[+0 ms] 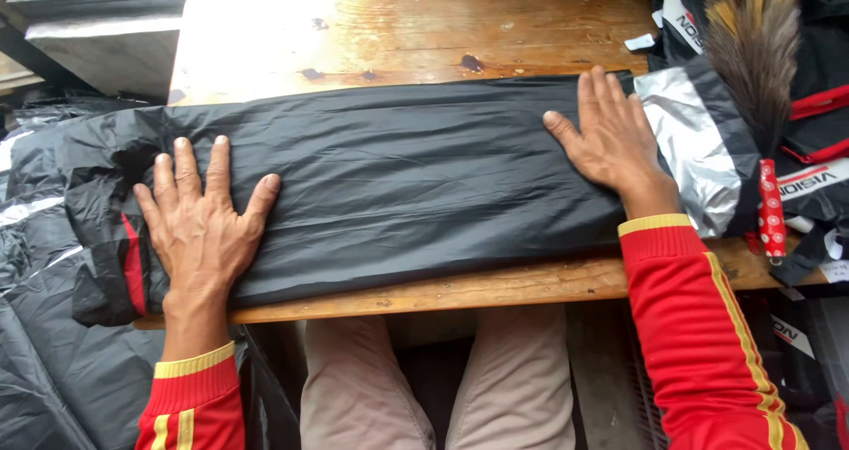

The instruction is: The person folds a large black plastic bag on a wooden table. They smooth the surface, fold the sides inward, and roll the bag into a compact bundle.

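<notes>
A folded black waterproof garment (398, 185) lies lengthwise across the near half of a wooden table (416, 26). My left hand (202, 220) presses flat on its left end, fingers spread, beside a red stripe (133, 273) on the fabric. My right hand (610, 136) lies flat on its right end, fingers together, next to a silver lining (694, 141). Both arms wear red sleeves with yellow cuffs. Neither hand grips anything.
A feather duster (756, 52) with a red patterned handle (771, 211) lies at the table's right edge over more black and red garments (818, 123). Black crumpled fabric (44, 326) is piled at the left. My knees (442, 388) show below the table's front edge.
</notes>
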